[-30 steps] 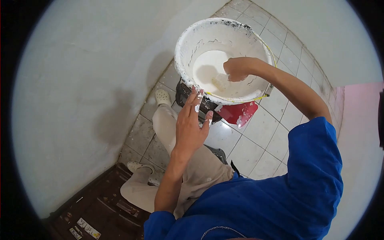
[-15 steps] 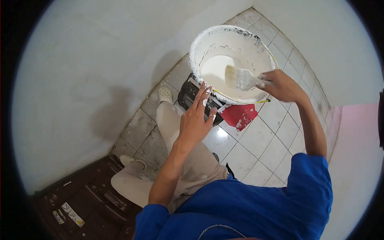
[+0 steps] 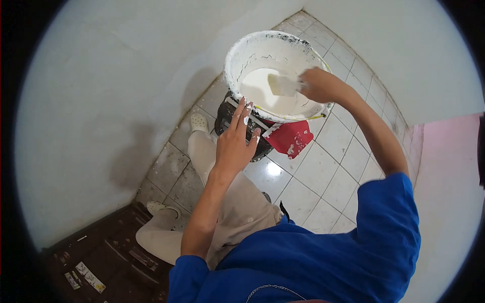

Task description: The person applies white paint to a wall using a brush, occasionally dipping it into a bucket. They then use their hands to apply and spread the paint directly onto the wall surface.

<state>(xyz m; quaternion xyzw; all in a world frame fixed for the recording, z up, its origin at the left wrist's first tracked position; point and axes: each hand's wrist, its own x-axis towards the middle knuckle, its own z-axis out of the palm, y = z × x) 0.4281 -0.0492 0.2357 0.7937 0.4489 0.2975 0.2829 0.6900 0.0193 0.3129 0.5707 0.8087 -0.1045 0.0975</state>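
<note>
A large white bucket point(image 3: 232, 65) with a dark-speckled rim holds white paint point(image 3: 256, 86). My right hand point(image 3: 322, 85) is closed round the handle of a wide paintbrush point(image 3: 284, 86), held inside the bucket over the paint; whether the bristles touch it I cannot tell. Paint-spotted fingers of my left hand point(image 3: 235, 141) rest at the near rim, spread apart with nothing held. Under the bucket is a black object point(image 3: 226, 117), and beside it a red piece point(image 3: 293, 139) smeared with white paint.
White walls point(image 3: 116, 76) meet the tiled floor point(image 3: 323, 166) around the bucket. A dark brown panel point(image 3: 111, 252) with small stickers lies at the lower left. My legs and pale clogs point(image 3: 198, 122) are left of the bucket. A pink wall area point(image 3: 449, 166) is at the right.
My right hand has moved the brush up and left, further over the bucket. The bucket and my left hand appear slightly further left in view.
</note>
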